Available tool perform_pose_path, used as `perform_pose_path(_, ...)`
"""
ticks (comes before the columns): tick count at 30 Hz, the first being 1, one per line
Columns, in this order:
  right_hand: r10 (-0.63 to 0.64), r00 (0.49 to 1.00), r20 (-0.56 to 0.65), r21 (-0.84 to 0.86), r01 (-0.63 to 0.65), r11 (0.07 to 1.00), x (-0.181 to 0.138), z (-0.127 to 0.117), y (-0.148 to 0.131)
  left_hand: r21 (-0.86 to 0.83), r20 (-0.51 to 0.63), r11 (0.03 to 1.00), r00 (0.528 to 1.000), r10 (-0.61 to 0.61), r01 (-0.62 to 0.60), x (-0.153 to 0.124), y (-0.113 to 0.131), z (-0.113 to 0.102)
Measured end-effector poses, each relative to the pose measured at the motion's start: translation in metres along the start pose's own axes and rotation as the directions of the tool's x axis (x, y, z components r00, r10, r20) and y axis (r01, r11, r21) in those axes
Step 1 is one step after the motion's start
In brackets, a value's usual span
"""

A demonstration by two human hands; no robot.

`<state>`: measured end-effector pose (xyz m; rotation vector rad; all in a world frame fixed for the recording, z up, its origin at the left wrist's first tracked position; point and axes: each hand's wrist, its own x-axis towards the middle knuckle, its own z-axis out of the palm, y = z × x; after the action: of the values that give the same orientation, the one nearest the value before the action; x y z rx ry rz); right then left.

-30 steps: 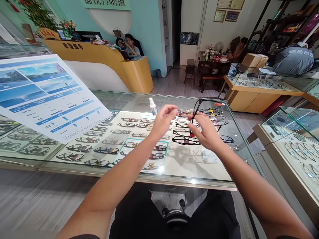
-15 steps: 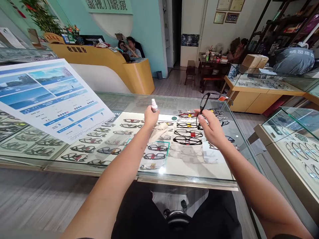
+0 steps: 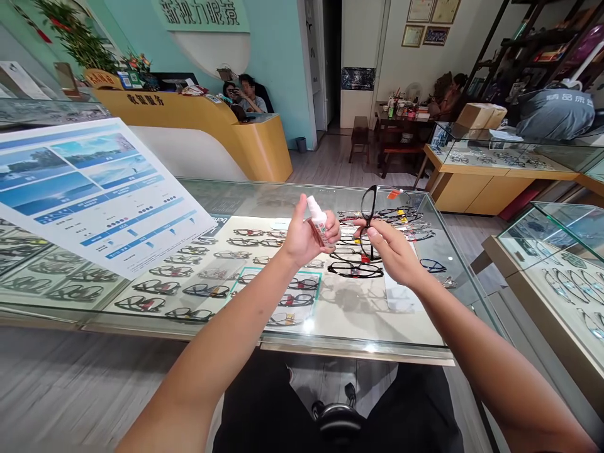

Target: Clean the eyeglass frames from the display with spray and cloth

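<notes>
My left hand (image 3: 302, 236) is closed around a small white spray bottle (image 3: 318, 219), lifted above the glass counter (image 3: 415, 314) and tilted toward the glasses. My right hand (image 3: 389, 248) pinches a pair of black-framed glasses (image 3: 370, 211) with an orange tag, held upright just right of the bottle. Bottle and glasses are a few centimetres apart. Under the glass, rows of display frames (image 3: 355, 269) lie on a white tray.
A large blue-and-white poster (image 3: 94, 189) leans on the counter at left. More glass showcases (image 3: 557, 251) stand at right. A yellow reception desk (image 3: 198, 119) with seated people is behind. A stool base (image 3: 336, 416) sits between my legs.
My left hand took the spray bottle off the counter and brought it up beside the glasses. My right hand drew the glasses slightly left and nearer.
</notes>
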<state>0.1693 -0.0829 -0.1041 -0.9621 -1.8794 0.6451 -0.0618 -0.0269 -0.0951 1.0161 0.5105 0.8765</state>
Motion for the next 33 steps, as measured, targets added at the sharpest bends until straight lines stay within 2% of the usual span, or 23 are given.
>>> perform_pose_path(4,0.032,0.999,0.024,0.007,-0.032,0.999,-0.002,0.004,0.0,0.055,-0.035,0.997,0.997,0.062,-0.06,0.003,-0.008,0.001)
perform_pose_path(7,0.061,0.997,0.051,0.061,-0.064,0.996,-0.003,0.007,-0.001,0.186,-0.101,0.973,0.982,0.16,-0.139,0.007,-0.018,0.002)
perform_pose_path(10,0.076,0.992,0.097,0.107,-0.087,0.991,-0.004,0.011,-0.002,0.323,-0.142,0.931,0.964,0.225,-0.17,0.009,-0.027,0.001)
perform_pose_path(17,0.049,0.992,0.119,0.113,-0.063,0.992,-0.004,0.013,-0.005,0.401,-0.141,0.907,0.97,0.2,-0.129,0.01,-0.031,0.0)
perform_pose_path(23,0.035,0.99,0.138,0.159,-0.057,0.986,-0.004,0.011,-0.006,0.37,-0.109,0.915,0.971,0.214,-0.16,0.009,-0.032,-0.001)
perform_pose_path(26,0.068,0.992,0.104,0.197,-0.087,0.977,-0.003,0.008,-0.006,0.4,-0.12,0.9,0.964,0.238,-0.172,0.008,-0.033,-0.001)
perform_pose_path(33,0.136,0.988,-0.076,0.262,-0.112,0.958,0.003,-0.001,0.0,0.583,-0.03,0.797,0.976,0.214,-0.157,0.002,-0.029,0.01)
